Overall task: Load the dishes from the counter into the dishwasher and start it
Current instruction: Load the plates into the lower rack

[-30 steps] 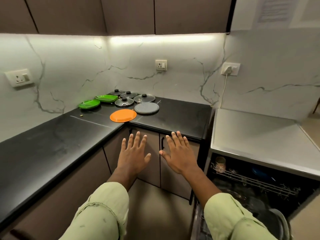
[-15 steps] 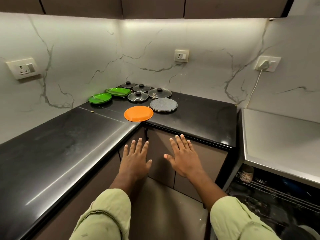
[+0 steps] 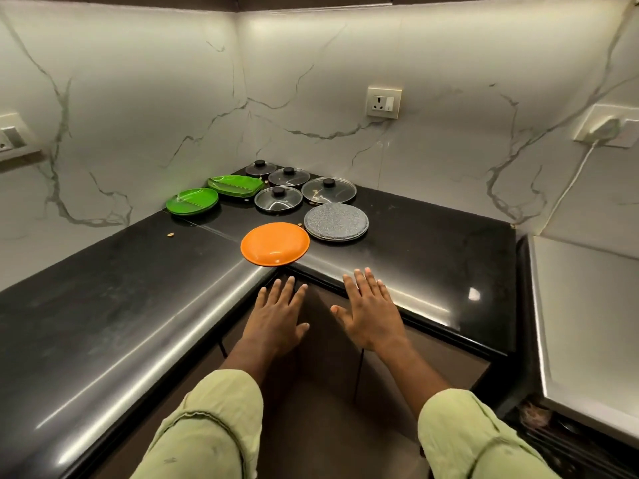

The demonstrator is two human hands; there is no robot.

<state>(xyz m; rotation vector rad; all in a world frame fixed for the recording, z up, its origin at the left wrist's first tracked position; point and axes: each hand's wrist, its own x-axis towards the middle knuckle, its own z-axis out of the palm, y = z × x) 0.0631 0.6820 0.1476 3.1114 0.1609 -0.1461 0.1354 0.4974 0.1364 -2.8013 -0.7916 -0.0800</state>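
Dishes (image 3: 327, 190) all lie on the counter (image 3: 103, 305) — loading looks not yet begun.

Nearest, the orange plate (image 3: 275, 243) sits at the counter's inner corner, its near edge overhanging a little. Just behind it to the right lies a stack of grey speckled plates (image 3: 336, 221), further behind are four glass lids (image 3: 278, 198), and behind to the left are two lots of green plates (image 3: 192, 201) by the wall. Just in front of the orange plate, at the counter's edge, hover the left hand (image 3: 276, 316) and the right hand (image 3: 370, 312) — each flat, fingers straight and spread, holding nothing, the two apart. Well to the plate's right is the dishwasher (image 3: 567, 433), only a dark sliver of its rack in view, so I cannot tell what it holds. By my judgement everything is left: carry each piece over, rack it, close up, start the cycle.
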